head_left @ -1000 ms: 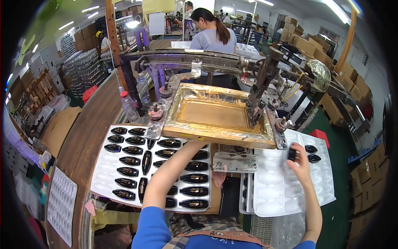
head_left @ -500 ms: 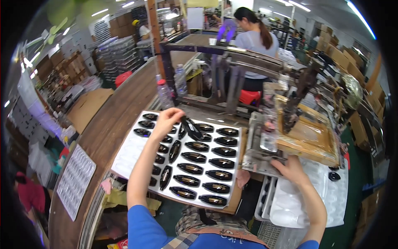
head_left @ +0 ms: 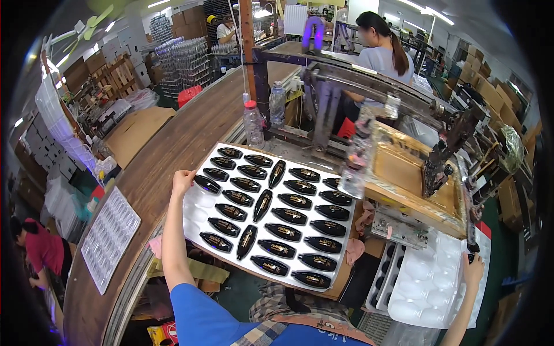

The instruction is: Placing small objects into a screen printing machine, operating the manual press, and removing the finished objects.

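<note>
My left hand [head_left: 182, 180] pinches the tip of a glossy black piece with gold markings [head_left: 206, 184] at the left side of a white moulded tray [head_left: 195, 222]. That tray holds rows of several such pieces, with empty hollows below my fingers. At the right, my right hand [head_left: 472, 266] has its fingers closed around a small dark object [head_left: 473, 252], partly hidden, at the upper right edge of another white tray [head_left: 424, 282]. Above it is the printing machine's wooden screen frame [head_left: 407, 193], with a metal jig [head_left: 392, 228] underneath.
A long wooden bench [head_left: 151, 173] curves along the left, with a clear plastic tray [head_left: 109, 236] on it. Bottles [head_left: 254, 130] stand by the machine's post. Co-workers are behind the machine [head_left: 386, 63], farther back [head_left: 225, 32] and at lower left [head_left: 40, 259]. Cardboard boxes line the right.
My left hand has moved from under the screen, over the tray with a black piece, to its left row. My right hand has left the jig for the right tray's edge. The view has turned left.
</note>
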`<state>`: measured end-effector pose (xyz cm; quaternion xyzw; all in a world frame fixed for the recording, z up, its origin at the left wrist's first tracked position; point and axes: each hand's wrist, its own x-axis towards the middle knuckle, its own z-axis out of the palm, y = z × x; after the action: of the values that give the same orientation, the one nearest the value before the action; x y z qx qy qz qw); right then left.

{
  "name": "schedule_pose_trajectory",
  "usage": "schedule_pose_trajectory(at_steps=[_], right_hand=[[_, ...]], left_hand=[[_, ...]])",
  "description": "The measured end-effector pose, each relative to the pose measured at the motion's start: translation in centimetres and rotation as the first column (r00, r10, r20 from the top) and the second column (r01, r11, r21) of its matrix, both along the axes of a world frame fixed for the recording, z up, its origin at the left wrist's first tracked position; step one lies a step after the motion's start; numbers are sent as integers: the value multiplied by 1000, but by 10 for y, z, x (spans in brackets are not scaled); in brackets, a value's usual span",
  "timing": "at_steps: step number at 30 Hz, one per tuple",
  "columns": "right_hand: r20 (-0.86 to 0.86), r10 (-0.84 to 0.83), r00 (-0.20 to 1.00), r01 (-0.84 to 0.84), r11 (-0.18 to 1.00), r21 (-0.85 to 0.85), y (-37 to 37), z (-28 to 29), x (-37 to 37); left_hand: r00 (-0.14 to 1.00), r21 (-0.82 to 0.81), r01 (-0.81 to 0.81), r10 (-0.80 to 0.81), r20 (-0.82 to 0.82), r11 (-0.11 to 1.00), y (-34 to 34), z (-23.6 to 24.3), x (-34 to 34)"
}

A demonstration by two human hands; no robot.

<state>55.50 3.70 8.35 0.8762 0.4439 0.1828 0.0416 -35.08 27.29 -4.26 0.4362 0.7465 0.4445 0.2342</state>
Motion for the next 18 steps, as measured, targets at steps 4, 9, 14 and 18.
schedule_pose_trajectory(at_steps=[4,9,14,18], right_hand=[[-168,-19,986,24,999,26,-2,3,5],[-282,19,959,3,997,80,-10,-8,31],[-225,358,906,-224,857,464,-25,-18,54],[-616,588,525,-17,731,682,0,11,-64]], left_hand=[[986,-225,-80,44,-161,971,6,4,-6],[963,-392,-124,16,-268,911,5,7,2],[824,-19,-195,153,-546,981,13,34,86],[834,323,516,-378,-403,794,5,81,237]])
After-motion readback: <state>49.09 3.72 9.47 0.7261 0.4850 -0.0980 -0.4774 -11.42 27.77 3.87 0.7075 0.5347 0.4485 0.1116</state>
